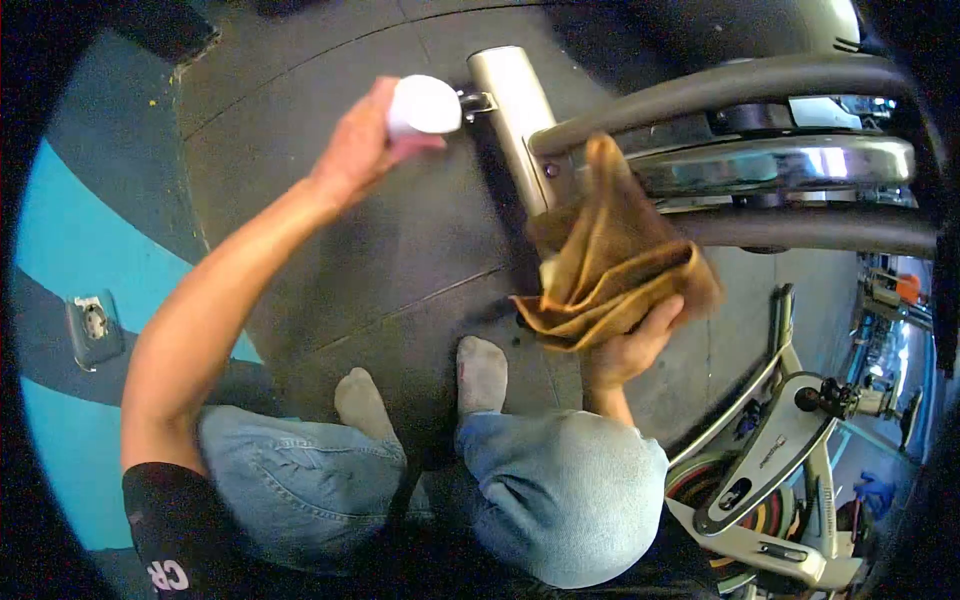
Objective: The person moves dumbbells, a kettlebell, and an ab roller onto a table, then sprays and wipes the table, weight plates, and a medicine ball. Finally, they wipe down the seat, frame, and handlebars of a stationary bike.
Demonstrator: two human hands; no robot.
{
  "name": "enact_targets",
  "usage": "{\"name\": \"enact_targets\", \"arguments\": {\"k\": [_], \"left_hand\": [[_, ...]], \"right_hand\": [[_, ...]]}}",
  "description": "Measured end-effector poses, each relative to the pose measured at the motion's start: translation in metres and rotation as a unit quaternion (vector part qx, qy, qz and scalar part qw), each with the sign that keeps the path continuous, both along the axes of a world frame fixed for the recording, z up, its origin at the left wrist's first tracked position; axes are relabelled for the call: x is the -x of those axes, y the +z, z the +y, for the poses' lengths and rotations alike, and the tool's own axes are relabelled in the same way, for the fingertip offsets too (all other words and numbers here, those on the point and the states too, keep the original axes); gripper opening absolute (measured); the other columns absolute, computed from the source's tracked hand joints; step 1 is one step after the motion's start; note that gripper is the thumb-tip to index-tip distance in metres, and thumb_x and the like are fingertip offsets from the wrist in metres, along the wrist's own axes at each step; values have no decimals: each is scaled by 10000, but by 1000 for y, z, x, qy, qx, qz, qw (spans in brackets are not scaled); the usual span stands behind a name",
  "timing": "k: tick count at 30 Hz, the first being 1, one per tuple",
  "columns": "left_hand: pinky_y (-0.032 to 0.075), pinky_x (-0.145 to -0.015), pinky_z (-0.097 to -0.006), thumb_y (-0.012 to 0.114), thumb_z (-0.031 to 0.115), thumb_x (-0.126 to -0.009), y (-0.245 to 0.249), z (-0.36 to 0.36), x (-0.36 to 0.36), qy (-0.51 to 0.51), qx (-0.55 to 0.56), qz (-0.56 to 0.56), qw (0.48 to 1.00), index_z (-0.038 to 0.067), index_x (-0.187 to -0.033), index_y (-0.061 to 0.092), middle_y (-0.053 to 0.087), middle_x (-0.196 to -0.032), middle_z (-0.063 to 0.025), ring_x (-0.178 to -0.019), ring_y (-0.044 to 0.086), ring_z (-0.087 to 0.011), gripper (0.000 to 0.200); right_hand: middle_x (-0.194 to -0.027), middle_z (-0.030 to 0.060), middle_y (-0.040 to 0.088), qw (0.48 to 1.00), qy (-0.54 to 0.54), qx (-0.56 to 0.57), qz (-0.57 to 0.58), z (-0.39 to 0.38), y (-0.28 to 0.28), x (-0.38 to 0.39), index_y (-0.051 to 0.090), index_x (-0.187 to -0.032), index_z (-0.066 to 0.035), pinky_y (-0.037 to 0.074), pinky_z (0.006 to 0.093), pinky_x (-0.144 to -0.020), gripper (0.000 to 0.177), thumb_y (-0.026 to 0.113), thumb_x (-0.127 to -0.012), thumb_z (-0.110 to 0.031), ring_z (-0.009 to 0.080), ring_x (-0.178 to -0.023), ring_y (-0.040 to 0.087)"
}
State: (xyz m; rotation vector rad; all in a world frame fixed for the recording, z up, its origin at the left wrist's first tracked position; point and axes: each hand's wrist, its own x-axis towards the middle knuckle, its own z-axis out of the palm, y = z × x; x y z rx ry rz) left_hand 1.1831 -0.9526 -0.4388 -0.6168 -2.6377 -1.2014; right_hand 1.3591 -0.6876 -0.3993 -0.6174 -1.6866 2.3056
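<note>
My left hand is wrapped round a white, round-ended object, perhaps a bottle or cup seen end-on. It is held close beside the far end of a pale metal base bar, where a small dark metal fitting sticks out. My right hand grips a bunched brown cloth with orange-brown edges. The cloth lies over the near part of the bar and hides it, and it is slightly blurred.
Dark curved tubes and a shiny metal rail run right from the bar. An exercise bike stands at lower right. A grey case lies on the blue floor at left. My socked feet rest on dark mats.
</note>
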Motion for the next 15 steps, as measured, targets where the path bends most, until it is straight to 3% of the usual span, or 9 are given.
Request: {"name": "enact_targets", "arguments": {"k": [1, 3, 6, 7, 8, 9, 10, 12, 15], "left_hand": [[495, -778, -428, 722, 423, -747, -3, -10, 5, 27, -43, -4, 999, 48, -1117, 428, 604, -999, -209, -945, 606, -352, 604], [502, -778, -424, 712, 447, -752, -6, -26, 16, 50, -86, -8, 995, 46, -1110, 429, 613, -1005, -210, -950, 615, -346, 608], [510, -769, -412, 703, 491, -750, -5, -37, 23, 132, -97, -5, 986, 39, -1094, 428, 625, -1018, -206, -950, 628, -329, 630], [507, -777, -405, 704, 496, -749, -4, -40, 26, 145, -92, -5, 985, 38, -1104, 429, 626, -1019, -200, -954, 628, -318, 641], [504, -785, -399, 705, 501, -749, -4, -42, 28, 158, -86, -7, 984, 36, -1114, 431, 628, -1020, -193, -958, 628, -307, 652], [503, -789, -375, 709, 466, -763, -4, -45, 29, 174, -61, 14, 983, 25, -1152, 451, 631, -1009, -175, -937, 631, -280, 642], [503, -789, -375, 709, 466, -763, -8, -50, 32, 175, -61, 13, 983, 25, -1152, 451, 631, -1009, -175, -937, 631, -280, 642], [502, -781, -342, 719, 423, -770, -21, -65, 33, 171, -74, -34, 982, 16, -1175, 484, 633, -1017, -145, -902, 629, -234, 621], [495, -758, -307, 725, 367, -781, -20, -76, 30, 178, -127, -55, 974, -1, -1102, 560, 650, -973, -108, -857, 624, -187, 515]], "right_hand": [[-1193, 159, 560, 966, 81, -239, 57, -1, -6, 9, 510, -1214, -28, 353, 405, -1019, 407, 459, -936, -321, 305, -1130, 518], [-1121, 119, 578, 810, 237, -493, 212, -2, -34, 27, 525, -1193, -24, 422, 411, -942, 370, 419, -929, -260, 272, -1063, 555], [-1204, 224, 526, 723, 287, -628, 21, -41, -56, 92, 517, -1244, -54, 346, 467, -990, 509, 608, -750, -143, 394, -1175, 446], [-1263, 287, 446, 699, 132, -675, 197, -38, -127, 113, 412, -1309, 2, 304, 499, -1023, 583, 597, -768, -111, 466, -1195, 389], [-1333, 342, 338, 704, 136, -682, 146, -58, -100, 146, 305, -1348, 69, 270, 508, -1052, 645, 589, -801, -119, 521, -1219, 330], [-1393, 348, 244, 615, 108, -764, 163, -51, -107, 172, 222, -1370, 101, 223, 503, -1081, 655, 543, -860, -156, 506, -1289, 241], [-1425, 350, 175, 589, 89, -787, 161, -51, -129, 197, 239, -1340, 151, 188, 520, -1092, 606, 465, -914, -216, 502, -1326, 169], [-1420, 368, 139, 885, 130, -427, 135, -73, -150, 237, 257, -1343, 111, 162, 459, -1113, 566, 378, -957, -284, 493, -1328, 158], [-1380, 343, 266, 811, 177, -549, 100, -53, -160, 301, 471, -1269, -47, 199, 454, -1102, 453, 444, -921, -334, 498, -1308, 193]]}}
